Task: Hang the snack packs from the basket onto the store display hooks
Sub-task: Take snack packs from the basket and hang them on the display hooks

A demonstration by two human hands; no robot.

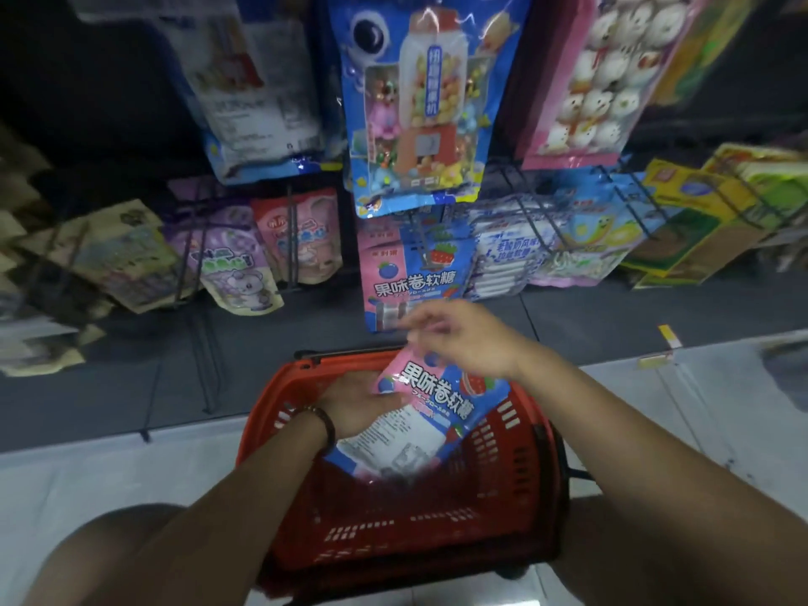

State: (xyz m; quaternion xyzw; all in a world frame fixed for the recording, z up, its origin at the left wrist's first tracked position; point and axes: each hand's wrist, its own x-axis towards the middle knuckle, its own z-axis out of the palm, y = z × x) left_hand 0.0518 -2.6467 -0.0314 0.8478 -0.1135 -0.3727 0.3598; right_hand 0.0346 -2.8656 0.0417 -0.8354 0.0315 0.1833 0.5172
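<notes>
The right hand (pixel 465 338) is reaching forward with its wrist bent, pinching the top edge of a pink and blue snack pack (pixel 441 395). The pack is hanging just under that pinch, over the red basket (pixel 516 496). The left hand (pixel 350 402) is lying lower, its fingers hiding behind the pack, so I cannot tell its grip.

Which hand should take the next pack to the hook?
Right. The right hand pinches the top of the pink gummy pack, just below the matching hung packs; the left hand sits low in the red basket.
</notes>
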